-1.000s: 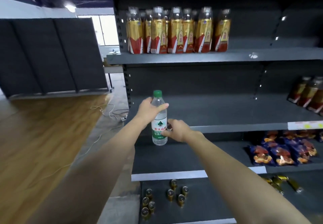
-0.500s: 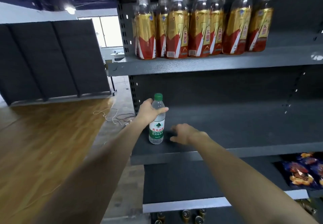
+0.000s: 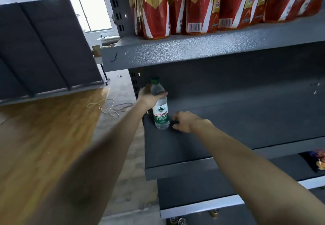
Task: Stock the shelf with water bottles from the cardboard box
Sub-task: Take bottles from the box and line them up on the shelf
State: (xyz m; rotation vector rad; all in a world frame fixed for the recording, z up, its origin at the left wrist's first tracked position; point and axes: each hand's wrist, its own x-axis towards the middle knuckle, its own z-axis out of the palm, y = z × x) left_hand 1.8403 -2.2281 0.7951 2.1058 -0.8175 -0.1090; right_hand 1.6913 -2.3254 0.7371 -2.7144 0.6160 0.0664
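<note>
Nearest me, two bare forearms run up from the bottom edge toward the dark grey shelf (image 3: 175,147). My right hand (image 3: 184,122) lies knuckles-up on the shelf board just at 3 o'clock of the bottle; its fingers are curled under, close by the bottle's base, and I cannot tell whether they touch it. My left hand (image 3: 149,97) grips the one water bottle (image 3: 161,112) at its shoulder, thumb wrapped across the front, the remaining fingers hidden behind. The bottle stands upright near the shelf's left end, green cap up, white and green label facing me; I count just this single water bottle on that board. At 5 o'clock, on the level below, part of one snack bag (image 3: 318,161) shows at the frame edge. Overhead, at 12 o'clock, red-and-gold drink bottles (image 3: 202,8) stand on the upper shelf; I count at least five in the front row. Far off at 10 o'clock stand dark partition panels (image 3: 44,49), with loose cable (image 3: 109,107) on the floor.
</note>
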